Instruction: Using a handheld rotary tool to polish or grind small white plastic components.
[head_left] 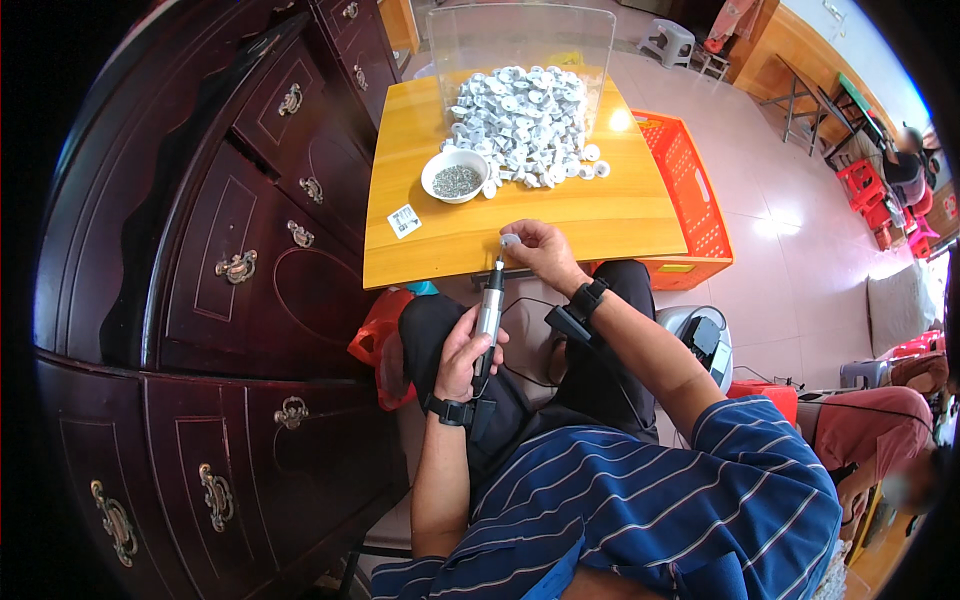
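My left hand (463, 358) is wrapped round a slim electric screwdriver (491, 312), silver and black, held upright with its tip toward the table's front edge. In my right hand (545, 254), thumb and fingers pinch a small white round plastic part (510, 240) right at the screwdriver's tip. Whether a screw sits between them is too small to tell. Beyond my hands, a large heap of similar white plastic parts (525, 120) covers the far half of the yellow wooden table (600, 220). A white bowl (427, 178) of small metal screws (456, 181) stands at the heap's left front.
A clear plastic panel (520, 30) stands behind the heap. A printed white card (404, 221) lies at the table's left. An orange crate (700, 200) adjoins the right side; dark wooden cabinets (270, 260) rise at left. A stool (726, 345) holds a black device. Other people sit at right.
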